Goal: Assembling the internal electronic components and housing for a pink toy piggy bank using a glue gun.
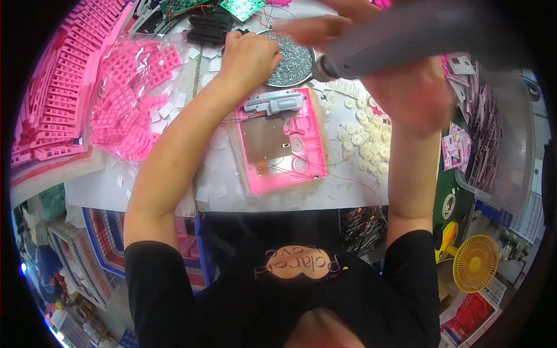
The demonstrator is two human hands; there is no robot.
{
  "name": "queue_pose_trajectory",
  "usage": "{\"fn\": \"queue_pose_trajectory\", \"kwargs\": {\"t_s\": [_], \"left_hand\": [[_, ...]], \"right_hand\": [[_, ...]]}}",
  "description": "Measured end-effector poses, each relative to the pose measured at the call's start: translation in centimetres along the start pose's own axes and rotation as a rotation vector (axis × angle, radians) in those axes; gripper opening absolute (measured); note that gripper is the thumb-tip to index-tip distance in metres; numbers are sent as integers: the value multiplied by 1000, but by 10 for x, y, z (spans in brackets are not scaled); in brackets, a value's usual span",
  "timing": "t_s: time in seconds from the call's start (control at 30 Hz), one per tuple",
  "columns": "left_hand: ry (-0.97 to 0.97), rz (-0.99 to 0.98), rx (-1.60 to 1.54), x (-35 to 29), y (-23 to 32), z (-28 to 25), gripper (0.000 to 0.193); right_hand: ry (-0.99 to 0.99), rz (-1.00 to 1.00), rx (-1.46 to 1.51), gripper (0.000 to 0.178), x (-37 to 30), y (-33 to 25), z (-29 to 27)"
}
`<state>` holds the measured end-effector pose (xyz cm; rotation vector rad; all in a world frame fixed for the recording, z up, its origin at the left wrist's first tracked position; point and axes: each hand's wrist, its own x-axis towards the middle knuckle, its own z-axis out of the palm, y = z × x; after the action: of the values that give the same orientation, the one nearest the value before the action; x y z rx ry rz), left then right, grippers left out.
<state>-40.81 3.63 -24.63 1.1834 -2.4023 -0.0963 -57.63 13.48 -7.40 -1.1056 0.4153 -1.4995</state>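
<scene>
My right hand (406, 93) is wrapped tight around the blurry grey electric screwdriver (406, 35), held high so it clears the open pink plastic housing (284, 145) just below it. My left hand (249, 55) is curled over the round metal dish of small silver screws (293, 58), fingertips hidden, so I can't tell if it's got one.

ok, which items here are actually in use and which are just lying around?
In use:
- left hand at the dish of screws
- right hand holding the grey power screwdriver
- open pink housing with grey part and wires

Lying about:
- bag of pink grid parts
- stacked pink frames
- white round pieces
- clear bin of packets
- yellow fan
</scene>
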Motion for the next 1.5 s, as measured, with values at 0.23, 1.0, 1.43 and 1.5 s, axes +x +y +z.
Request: {"fn": "queue_pose_trajectory", "kwargs": {"t_s": [0.23, 1.0, 1.43, 1.5], "left_hand": [[-59, 102, -135, -16, 31, -53, 15], [164, -8, -295, -77, 104, -74, 17], [88, -36, -165, -80, 86, -58, 19], [98, -34, -172, -81, 86, -57, 19]], "right_hand": [[-75, 369, -292, 67, -7, -16, -50], [-102, -146, -378, 46, -52, 30, -35], [159, -75, -433, 22, -29, 85, -46], [148, -34, -454, 22, -31, 87, -44]]}}
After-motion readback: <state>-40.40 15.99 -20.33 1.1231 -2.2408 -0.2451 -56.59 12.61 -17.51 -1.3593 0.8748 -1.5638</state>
